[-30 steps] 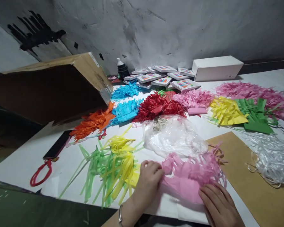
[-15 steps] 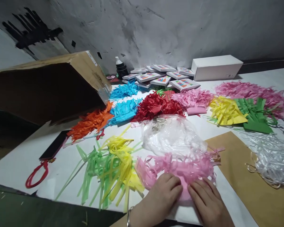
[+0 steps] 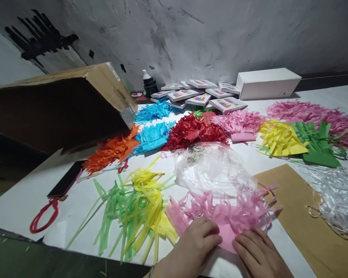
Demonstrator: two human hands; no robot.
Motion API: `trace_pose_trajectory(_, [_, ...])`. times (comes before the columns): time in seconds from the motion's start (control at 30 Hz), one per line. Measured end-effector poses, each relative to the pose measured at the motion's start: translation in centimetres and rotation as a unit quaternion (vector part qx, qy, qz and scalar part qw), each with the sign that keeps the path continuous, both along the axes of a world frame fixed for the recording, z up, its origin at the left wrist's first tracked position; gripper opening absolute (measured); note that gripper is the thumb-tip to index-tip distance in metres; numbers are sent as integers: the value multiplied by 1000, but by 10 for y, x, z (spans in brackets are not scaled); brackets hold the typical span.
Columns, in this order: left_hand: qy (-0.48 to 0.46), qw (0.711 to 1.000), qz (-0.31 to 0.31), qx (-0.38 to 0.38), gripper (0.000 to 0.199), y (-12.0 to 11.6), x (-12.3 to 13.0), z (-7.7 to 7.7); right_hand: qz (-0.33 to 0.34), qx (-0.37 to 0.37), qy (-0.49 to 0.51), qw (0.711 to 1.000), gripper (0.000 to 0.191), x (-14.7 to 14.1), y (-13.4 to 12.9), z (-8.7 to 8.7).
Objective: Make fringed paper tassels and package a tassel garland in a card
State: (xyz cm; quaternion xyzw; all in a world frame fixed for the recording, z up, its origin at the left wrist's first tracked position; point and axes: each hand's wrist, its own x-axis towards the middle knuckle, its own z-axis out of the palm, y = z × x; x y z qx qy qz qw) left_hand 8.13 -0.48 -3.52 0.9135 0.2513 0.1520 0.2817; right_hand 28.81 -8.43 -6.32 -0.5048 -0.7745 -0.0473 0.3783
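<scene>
A sheet of pink tissue paper (image 3: 226, 227), its far side cut into fringe, lies at the table's front edge. My left hand (image 3: 198, 241) grips its near edge with curled fingers. On the right part of that edge, my right hand (image 3: 259, 247) has its fingers bent over the paper; the thumb is hidden. A flat pink strip shows between the two hands, and the fringe spreads out beyond them. Left of the pink sheet lie yellow fringed paper (image 3: 153, 204) and green strips (image 3: 111, 216). Just behind it sits a crumpled clear plastic bag (image 3: 214, 170).
Red (image 3: 188, 131), blue (image 3: 152, 137) and orange fringed paper (image 3: 111, 154) lie farther back. Several flat boxes (image 3: 198, 99) are piled by the wall. A cardboard box (image 3: 116, 92) and phone (image 3: 66, 179) are left; brown paper (image 3: 295, 208) and white string (image 3: 336, 202) right.
The pink fringe has spread wider, and more of the flat strip shows between my hands. Both hands sit slightly lower in view, still at the paper's near edge.
</scene>
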Motion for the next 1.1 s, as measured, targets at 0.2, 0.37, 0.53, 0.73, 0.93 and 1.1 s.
trace_pose_trajectory(0.2, [18,1000,-5,-21,14,-1,-5,7,20,-36,-7,999,30,12,5,22])
trace_pose_trajectory(0.37, [25,999,4,-28,11,0,0,10,29,-37,-24,999,26,16,2,24])
trace_pose_trajectory(0.53, [23,999,27,-34,16,-2,3,14,6,-78,25,997,28,10,-3,22])
trace_pose_trajectory(0.73, [15,998,19,-62,11,-2,0,13,2,-79,71,994,33,7,-3,18])
trace_pose_trajectory(0.93, [20,997,8,-72,10,0,-1,15,34,-109,34,993,28,12,-6,16])
trace_pose_trajectory(1.1, [50,994,-9,-93,14,4,-3,23,31,-91,7,995,30,19,-9,6])
